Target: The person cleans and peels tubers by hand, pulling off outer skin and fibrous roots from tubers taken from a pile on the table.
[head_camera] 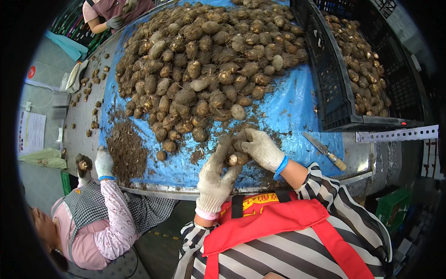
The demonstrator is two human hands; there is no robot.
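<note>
A brown, hairy taro corm (pixel 239 159) with a pale cut end is held above the blue plastic sheet (pixel 296 104). My left hand (pixel 216 176), in a soiled white knit glove, grips it from the left, with thumb below and fingers above. From the right, my right hand (pixel 263 148), gloved the same way, curls its dirty fingers and thumb against the upper side of the corm. The fingers hide part of it. Just beyond both hands rises a large heap of taro corms (pixel 195 69). To the right lies a knife (pixel 324 150) with a wooden handle.
A black plastic crate (pixel 334 73) of corms stands at the right, beside a perforated metal strip (pixel 397 134). Loose soil (pixel 126 150) covers the sheet's left part. On the left a co-worker's gloved hands (pixel 104 163) are at the metal table edge; another person (pixel 116 17) stands opposite.
</note>
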